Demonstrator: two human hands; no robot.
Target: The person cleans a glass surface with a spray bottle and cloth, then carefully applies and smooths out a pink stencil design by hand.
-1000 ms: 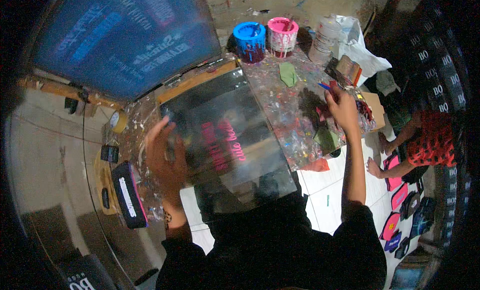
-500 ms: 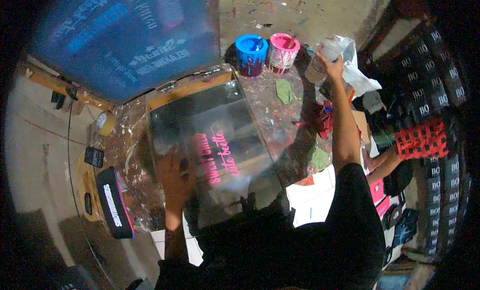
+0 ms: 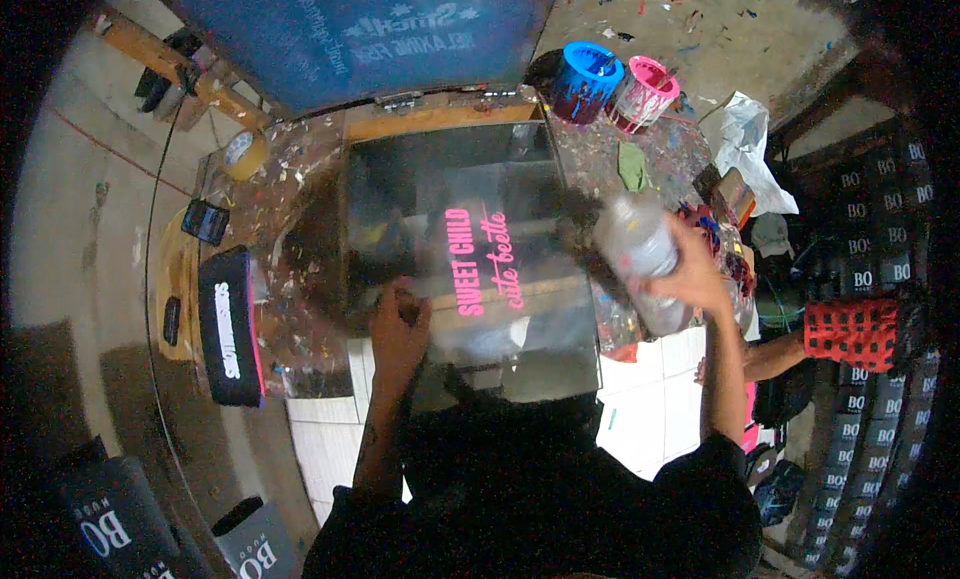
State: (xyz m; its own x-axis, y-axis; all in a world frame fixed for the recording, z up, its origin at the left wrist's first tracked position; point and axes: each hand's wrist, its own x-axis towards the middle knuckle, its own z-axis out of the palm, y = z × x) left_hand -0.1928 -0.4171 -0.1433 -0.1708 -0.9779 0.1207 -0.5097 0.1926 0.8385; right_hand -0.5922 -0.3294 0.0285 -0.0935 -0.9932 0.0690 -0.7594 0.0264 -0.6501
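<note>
My right hand is wrapped round a clear plastic bottle, tilted over the right side of the worktable. In front of me lies a glossy black panel with pink lettering on it. At the panel's left edge, my left hand hovers with its fingers curled in and nothing visible in them. Whether that hand touches the panel I cannot tell. Behind the panel, a blue mesh printing screen stands raised, bearing pale lettering.
A blue paint pot and a pink one stand at the back right, near a green cloth. Tape and a black lettered strip lie left. At right, another person's arm reaches in beside stacked dark boxes.
My right hand has brought the bottle from the back right down toward me, beside the panel. My left hand's spread fingers have curled in. The view has shifted.
</note>
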